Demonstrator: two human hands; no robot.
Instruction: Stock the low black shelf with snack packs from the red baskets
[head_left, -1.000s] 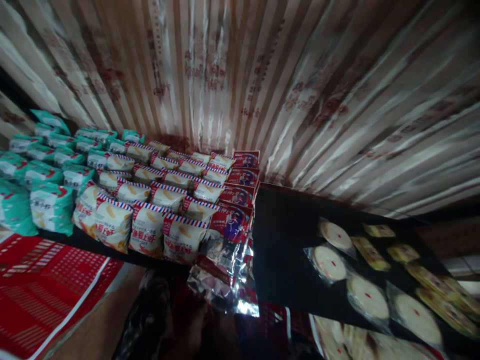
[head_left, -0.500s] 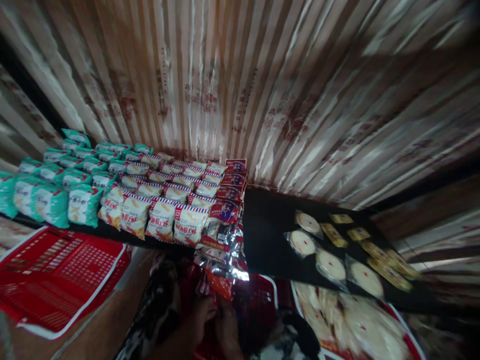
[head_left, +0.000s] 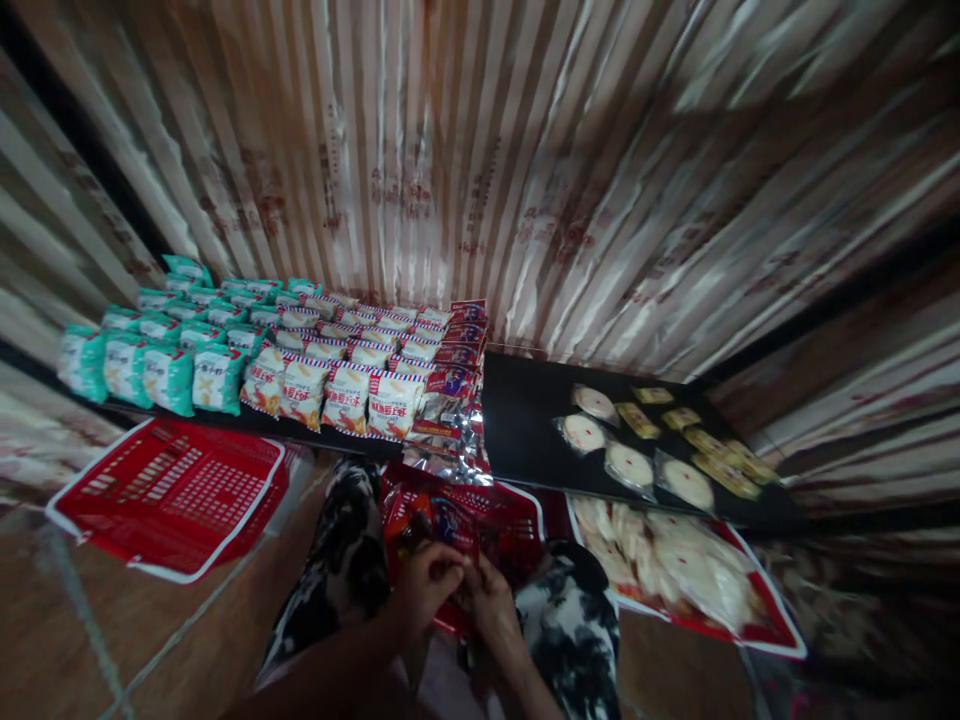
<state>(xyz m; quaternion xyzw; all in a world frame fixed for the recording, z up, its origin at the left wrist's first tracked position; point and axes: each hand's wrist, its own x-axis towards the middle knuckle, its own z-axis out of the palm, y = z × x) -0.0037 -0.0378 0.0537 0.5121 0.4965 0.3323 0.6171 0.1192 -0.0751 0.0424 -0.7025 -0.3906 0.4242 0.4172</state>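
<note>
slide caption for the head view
Left hand and right hand at a dark red printed packet, by a red plastic basket below a flat black shelf.

My left hand (head_left: 426,585) and my right hand (head_left: 489,597) pinching a dark red packet (head_left: 456,524), a red basket (head_left: 519,510) just beyond my grip, green bags (head_left: 215,380) farther to its left, round pale packs (head_left: 628,466) on a black shelf (head_left: 521,425) to its right.

Black shelf (head_left: 525,410), snack bags (head_left: 303,388) (rows), 4 discs (head_left: 628,467)
</note>
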